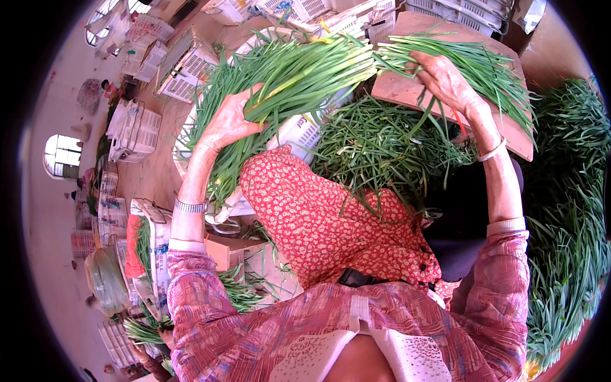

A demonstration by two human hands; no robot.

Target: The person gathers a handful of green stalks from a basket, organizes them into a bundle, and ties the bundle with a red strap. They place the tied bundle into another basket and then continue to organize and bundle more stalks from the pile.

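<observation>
My left hand (234, 117) is curled around a thick bundle of long green chive-like leaves (305, 71), thumb beneath and fingers over it. The bundle's pale cut ends point right. Its leafy end spreads over a white plastic basket (300, 136). At the upper right, my right hand (446, 81) pinches a few blades by the pale ends of a second, looser bunch (472, 59). That bunch lies on a brown board (501, 110), tips to the right. Below both hands, a heap of loose leaves and trimmings (382, 143) reaches the red floral cloth (324, 210) over my lap.
Piled greens (568, 229) line the right side. White slatted crates (453, 14) stand behind the board, with more stacked crates (133, 126) at left. A cardboard box (234, 250) sits by my left elbow. Another person's hand (167, 336) is near a bunch at lower left.
</observation>
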